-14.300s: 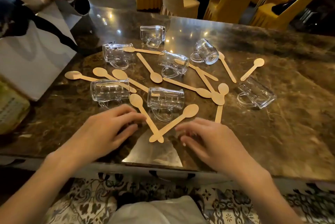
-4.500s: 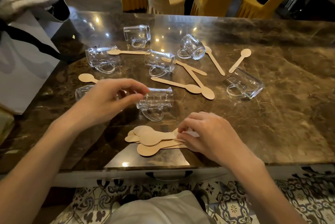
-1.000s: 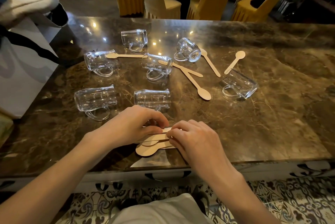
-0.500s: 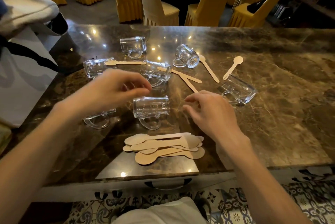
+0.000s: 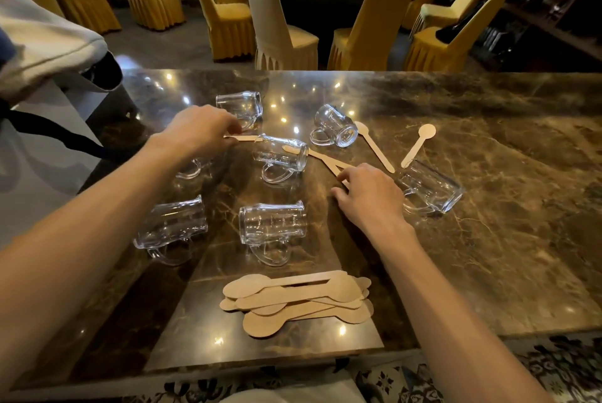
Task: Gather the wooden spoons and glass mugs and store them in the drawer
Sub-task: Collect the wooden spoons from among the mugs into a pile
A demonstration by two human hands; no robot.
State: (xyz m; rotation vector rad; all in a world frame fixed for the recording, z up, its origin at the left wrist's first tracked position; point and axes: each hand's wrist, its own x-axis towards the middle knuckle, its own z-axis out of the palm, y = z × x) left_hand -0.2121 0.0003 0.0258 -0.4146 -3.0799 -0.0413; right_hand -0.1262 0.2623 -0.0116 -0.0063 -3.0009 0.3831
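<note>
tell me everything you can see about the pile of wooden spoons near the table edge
The pile of wooden spoons lies flat on the marble table, close to its near edge, in front of the nearest glass mug and apart from it. The spoons are thin, flat and pale tan, stacked roughly parallel with handles running left to right. Rounded bowls show at both ends, so some point opposite ways. Neither hand touches the pile.

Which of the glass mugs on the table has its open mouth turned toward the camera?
The small rounded mug at the far middle, beside a loose wooden spoon. Its round rim faces the camera; the other mugs lie broadside, showing their sides.
</note>
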